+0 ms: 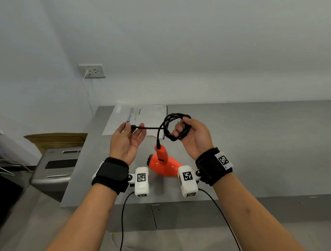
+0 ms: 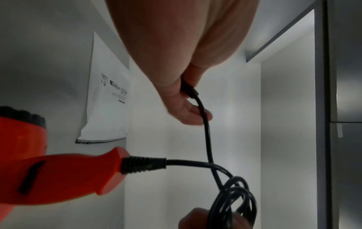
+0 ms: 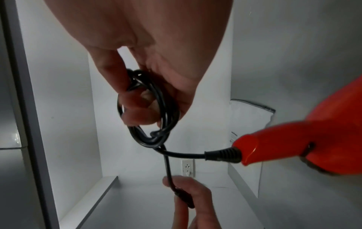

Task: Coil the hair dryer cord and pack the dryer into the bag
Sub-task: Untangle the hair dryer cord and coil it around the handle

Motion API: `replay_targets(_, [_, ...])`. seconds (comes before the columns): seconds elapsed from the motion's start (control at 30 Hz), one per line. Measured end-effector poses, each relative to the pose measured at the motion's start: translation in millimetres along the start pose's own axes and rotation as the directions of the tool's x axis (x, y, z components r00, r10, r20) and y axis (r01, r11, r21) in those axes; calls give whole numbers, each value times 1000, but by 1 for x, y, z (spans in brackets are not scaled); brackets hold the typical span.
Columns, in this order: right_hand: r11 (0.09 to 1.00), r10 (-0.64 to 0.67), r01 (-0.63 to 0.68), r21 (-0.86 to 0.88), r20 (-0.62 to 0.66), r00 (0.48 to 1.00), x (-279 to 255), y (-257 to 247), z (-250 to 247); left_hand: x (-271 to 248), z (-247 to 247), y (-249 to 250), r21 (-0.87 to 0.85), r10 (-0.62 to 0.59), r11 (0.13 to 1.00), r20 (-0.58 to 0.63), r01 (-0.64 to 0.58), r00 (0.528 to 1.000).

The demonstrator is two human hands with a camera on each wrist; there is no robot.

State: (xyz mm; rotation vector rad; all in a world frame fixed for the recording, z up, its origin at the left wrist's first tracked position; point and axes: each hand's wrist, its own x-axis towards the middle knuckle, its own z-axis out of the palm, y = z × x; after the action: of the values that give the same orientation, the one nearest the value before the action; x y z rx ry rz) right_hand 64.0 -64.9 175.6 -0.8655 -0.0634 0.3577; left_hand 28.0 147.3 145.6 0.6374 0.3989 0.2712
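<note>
An orange hair dryer (image 1: 163,163) lies on the grey table (image 1: 258,142) between my wrists, handle pointing up (image 2: 58,175) (image 3: 313,139). Its black cord is wound into a coil (image 1: 175,126) (image 3: 149,111) that my right hand (image 1: 191,135) grips with curled fingers. The free end runs left to the plug (image 1: 133,126) (image 2: 189,89), pinched by my left hand (image 1: 127,136) between thumb and fingers. A flat white plastic bag (image 1: 133,117) (image 2: 105,96) with printed warnings lies on the table behind my hands.
A wall socket (image 1: 91,70) with a white cable plugged in sits on the wall at the back left. A grey machine (image 1: 58,166) and a cardboard box (image 1: 56,138) stand left of the table. Wrist camera cables hang below my arms.
</note>
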Motion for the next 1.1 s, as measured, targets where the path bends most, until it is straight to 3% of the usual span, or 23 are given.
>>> replay_targets(0.13, [999,-1,2,-43,23,1000,2,-1,-2,-9,13,3,213,38,976,77,-54,996])
replay_targets(0.23, [994,-48,46,-96,-17,999,3,-4,-7,-23,30,10,473,98,860,211,-190,972])
replay_targets(0.37, [957,-113,97,-272,-40,993,3,-8,-3,-39,51,17,726,127,559,402,-400,907])
replay_targets(0.43, [925,-155,128,-358,-49,987,4,-11,2,-45,59,19,803,51,366,488,-471,871])
replay_targets(0.53, [877,-201,158,-454,-48,978,4,-16,9,-52,72,16,838,-41,156,534,-523,844])
replay_targets(0.67, [845,-219,176,-506,-27,975,2,-14,13,-52,84,11,858,78,123,492,-498,867])
replay_targets(0.73, [851,-221,179,-493,-27,975,1,-14,13,-51,86,9,870,119,63,481,-490,869])
replay_targets(0.93, [841,-250,225,-492,15,968,-4,-16,13,-51,91,2,848,53,-123,525,-516,850])
replay_targets(1.1, [793,-322,290,-537,35,946,-5,-15,12,-50,91,-7,853,34,-85,519,-515,854])
